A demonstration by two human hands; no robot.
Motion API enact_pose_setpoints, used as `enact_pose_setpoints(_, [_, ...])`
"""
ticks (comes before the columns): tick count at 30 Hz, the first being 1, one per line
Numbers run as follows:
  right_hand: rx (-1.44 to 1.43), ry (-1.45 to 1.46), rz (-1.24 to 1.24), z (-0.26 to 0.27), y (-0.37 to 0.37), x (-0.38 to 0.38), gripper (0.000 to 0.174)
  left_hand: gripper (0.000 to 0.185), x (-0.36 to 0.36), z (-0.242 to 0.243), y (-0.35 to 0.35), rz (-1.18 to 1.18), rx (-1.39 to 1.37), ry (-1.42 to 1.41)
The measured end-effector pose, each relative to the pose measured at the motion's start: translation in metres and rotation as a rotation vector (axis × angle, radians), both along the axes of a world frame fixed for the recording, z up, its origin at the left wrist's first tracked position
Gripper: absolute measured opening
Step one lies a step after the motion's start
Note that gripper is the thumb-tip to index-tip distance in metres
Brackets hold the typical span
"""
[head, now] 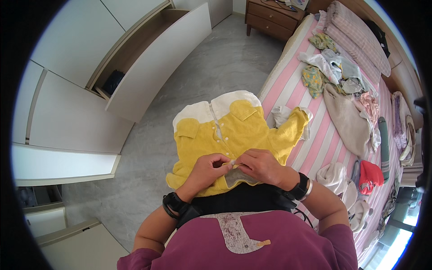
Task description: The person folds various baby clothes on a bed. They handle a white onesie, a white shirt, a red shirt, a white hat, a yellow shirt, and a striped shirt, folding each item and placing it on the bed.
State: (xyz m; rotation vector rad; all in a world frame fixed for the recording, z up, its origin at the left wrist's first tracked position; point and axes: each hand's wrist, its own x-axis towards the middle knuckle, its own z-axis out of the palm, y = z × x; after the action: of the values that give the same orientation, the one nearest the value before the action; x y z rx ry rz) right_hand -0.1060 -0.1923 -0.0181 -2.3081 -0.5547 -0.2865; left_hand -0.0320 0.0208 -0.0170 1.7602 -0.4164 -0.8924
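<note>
A small yellow and white corduroy jacket (216,135) lies spread out in front of my waist, its hem towards the open floor and its collar end near me. Small white snap buttons run down its front, which is partly parted at the far end. My left hand (209,170) pinches the edge of the jacket's front near the collar. Close beside it, my right hand (261,167) grips the other side of the same edge. The fingertips of both hands nearly meet at the fastening, and they partly hide it. One yellow sleeve stretches right over the bed.
A bed with a pink and white striped sheet (280,91) is on the right, bearing loose clothes, a beige knitted garment (347,121), a red folded item (370,175) and pillows (357,37). A pulled-out white drawer (162,64) juts out at upper left. A wooden nightstand (271,18) stands beyond.
</note>
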Motion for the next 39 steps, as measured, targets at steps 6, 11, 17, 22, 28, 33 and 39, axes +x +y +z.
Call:
enact_pose_setpoints(6, [0.009,0.021,0.024,0.000,-0.002,0.001,0.014,0.020,-0.002,0.003,-0.001,-0.004,0.011,-0.162])
enact_pose_setpoints(11, [0.033,0.017,0.024,0.001,-0.003,0.000,0.015,0.020,-0.002,0.004,-0.001,-0.014,0.013,-0.187])
enact_pose_setpoints(17, [0.108,0.150,-0.053,-0.008,0.004,0.000,0.018,0.019,-0.004,0.005,-0.001,-0.041,0.066,-0.287])
enact_pose_setpoints(22, [-0.102,0.082,0.036,-0.020,0.005,0.000,0.014,0.022,-0.006,0.004,-0.003,-0.045,0.110,-0.218])
enact_pose_setpoints(28, [-0.192,0.103,0.097,-0.022,0.004,0.000,0.010,0.021,-0.006,0.004,-0.001,-0.084,0.122,-0.173])
enact_pose_setpoints(33, [-0.208,0.240,0.239,-0.007,-0.006,0.005,0.021,0.019,0.012,0.022,0.009,-0.334,0.134,-0.069])
enact_pose_setpoints(39, [0.000,0.526,0.170,0.025,-0.062,0.045,0.029,0.023,0.071,0.057,0.029,-0.373,0.220,-0.262])
